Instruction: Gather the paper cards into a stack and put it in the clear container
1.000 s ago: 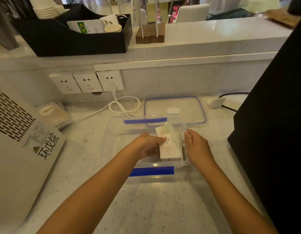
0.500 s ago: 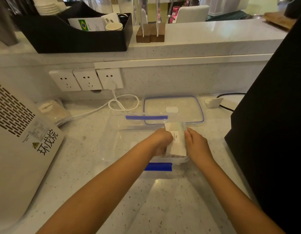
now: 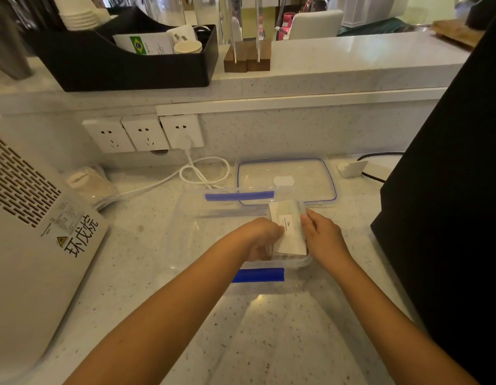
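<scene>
Card stack (image 3: 290, 232): long axis running away from the person, inside clear container (image 3: 185, 218); left hand (image 3: 262, 237) and right hand (image 3: 323, 237) clasp its sides. Lid (image 3: 302, 179) behind.

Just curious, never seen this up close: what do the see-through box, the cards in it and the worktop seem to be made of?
Clear container: apparently glossy transparent plastic; the counter shows through its walls.
Cards: matte white paper or thin card, with small printed text.
Counter: polished, pale and speckled, probably stone or a stone-look composite; I cannot tell which.
</scene>
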